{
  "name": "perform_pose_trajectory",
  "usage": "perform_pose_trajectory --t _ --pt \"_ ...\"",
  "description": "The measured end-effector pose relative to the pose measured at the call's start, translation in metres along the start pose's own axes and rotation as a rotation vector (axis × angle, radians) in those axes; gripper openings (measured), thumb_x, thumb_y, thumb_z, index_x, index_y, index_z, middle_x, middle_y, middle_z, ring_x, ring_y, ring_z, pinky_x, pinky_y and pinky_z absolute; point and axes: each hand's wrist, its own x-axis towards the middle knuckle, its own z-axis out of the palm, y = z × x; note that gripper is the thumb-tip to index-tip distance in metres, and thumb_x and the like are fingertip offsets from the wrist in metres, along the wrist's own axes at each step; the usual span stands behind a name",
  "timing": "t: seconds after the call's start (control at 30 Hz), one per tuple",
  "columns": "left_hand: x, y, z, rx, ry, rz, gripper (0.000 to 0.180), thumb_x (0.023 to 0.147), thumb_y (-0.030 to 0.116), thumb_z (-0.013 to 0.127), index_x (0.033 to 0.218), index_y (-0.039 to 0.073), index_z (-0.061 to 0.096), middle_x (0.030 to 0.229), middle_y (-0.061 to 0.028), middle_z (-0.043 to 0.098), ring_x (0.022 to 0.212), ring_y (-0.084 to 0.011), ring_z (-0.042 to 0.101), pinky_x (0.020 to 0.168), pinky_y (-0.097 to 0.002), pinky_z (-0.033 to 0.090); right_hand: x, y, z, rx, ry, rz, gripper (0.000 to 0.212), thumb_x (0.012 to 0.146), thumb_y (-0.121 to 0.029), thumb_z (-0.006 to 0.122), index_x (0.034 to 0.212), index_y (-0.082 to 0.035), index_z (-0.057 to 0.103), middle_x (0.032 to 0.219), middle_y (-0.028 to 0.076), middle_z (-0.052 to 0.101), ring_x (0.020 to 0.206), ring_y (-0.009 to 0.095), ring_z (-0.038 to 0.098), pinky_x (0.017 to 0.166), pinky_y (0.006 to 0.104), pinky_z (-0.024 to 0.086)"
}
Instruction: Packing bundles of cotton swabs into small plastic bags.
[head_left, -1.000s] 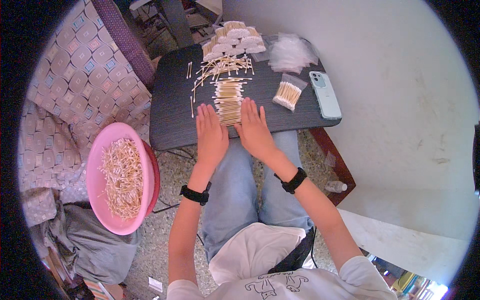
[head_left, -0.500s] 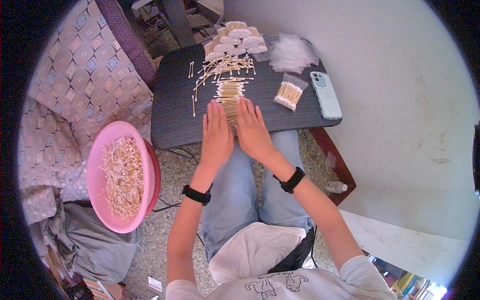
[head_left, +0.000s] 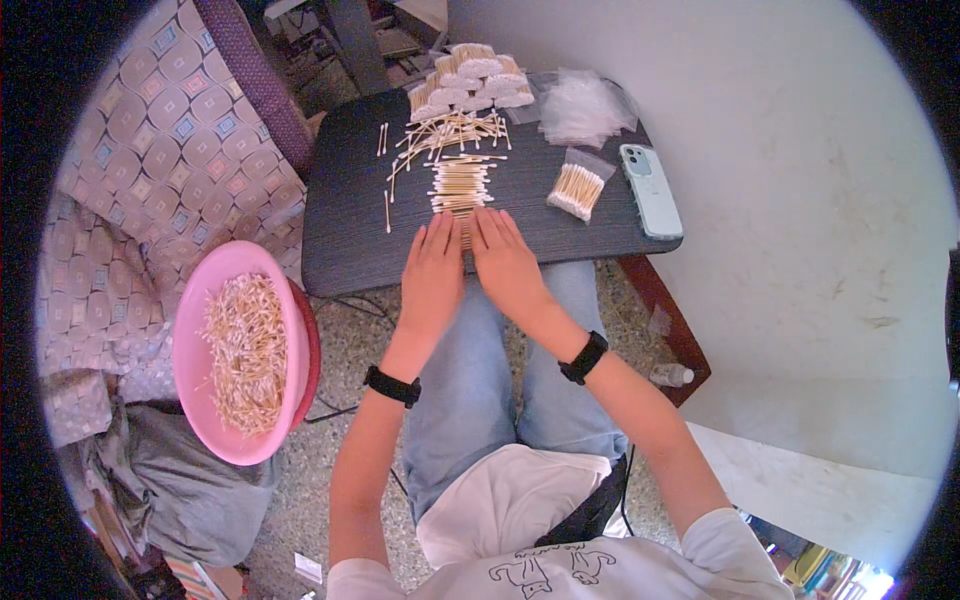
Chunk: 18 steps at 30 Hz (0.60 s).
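Dark grey desk [head_left: 350, 230], pale tan cotton swabs [head_left: 460, 185], a pink basin [head_left: 215, 290] — and a mint-green phone [head_left: 650, 190], black wristbands [head_left: 392, 386], a brown-and-grey patterned cloth [head_left: 160, 170].

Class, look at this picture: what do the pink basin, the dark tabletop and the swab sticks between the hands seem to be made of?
Pink basin: likely plastic, with a smooth, evenly coloured, slightly glossy rim.
Dark tabletop: probably wood or laminate, matte, with faint grain lines.
Swab sticks: pale tan shafts, seemingly wood or bamboo, with white cotton-like tips.
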Motion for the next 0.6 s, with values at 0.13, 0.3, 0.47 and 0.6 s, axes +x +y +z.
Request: perform_pose_trajectory --t 0.13,0.3,0.47,0.6 --pt "0.003 -0.005 -0.004 -0.013 0.02 0.043 0.043 0.08 0.002 0.051 0.123 -0.004 0.05 0.128 -0.0167 0.05 0.122 -0.0286 0.047 0.105 -0.0394 0.036 0.01 -0.001 -0.002 -0.087 0.087 -0.034 0.04 0.079 -0.008 0.05 0.116 0.007 0.053 0.117 0.018 0.051 0.113 0.027 0.049 0.103 0.0386 0.037" --pt "0.008 -0.001 -0.01 -0.164 -0.013 -0.007 0.041 0.08 0.0 0.05 0.121 -0.003 0.052 0.114 -0.0146 0.053 0.11 -0.0294 0.053 0.094 -0.038 0.044 0.01 0.006 -0.002 -0.047 0.093 -0.045 0.031 0.077 -0.009 0.052 0.104 0.004 0.056 0.1 0.012 0.052 0.098 0.024 0.052 0.089 0.0351 0.044" --pt "0.007 -0.009 -0.009 -0.09 0.021 0.05 0.038 0.081 0.005 0.051 0.118 -0.002 0.052 0.1 -0.0114 0.051 0.1 -0.0277 0.053 0.083 -0.0377 0.046 0.013 0.007 -0.006 -0.047 0.126 -0.094 0.017 0.077 -0.011 0.052 0.09 -0.002 0.057 0.09 0.009 0.051 0.089 0.023 0.052 0.077 0.0339 0.046" --pt "0.011 -0.005 -0.009 -0.065 0.002 0.073 0.027 0.082 0.006 0.05 0.108 0.0 0.055 0.099 -0.0132 0.051 0.098 -0.0296 0.052 0.083 -0.0376 0.046 0.014 0.011 -0.006 -0.091 0.071 -0.134 0.011 0.077 -0.014 0.052 0.084 -0.006 0.054 0.088 0.008 0.05 0.085 0.022 0.05 0.072 0.0325 0.044"
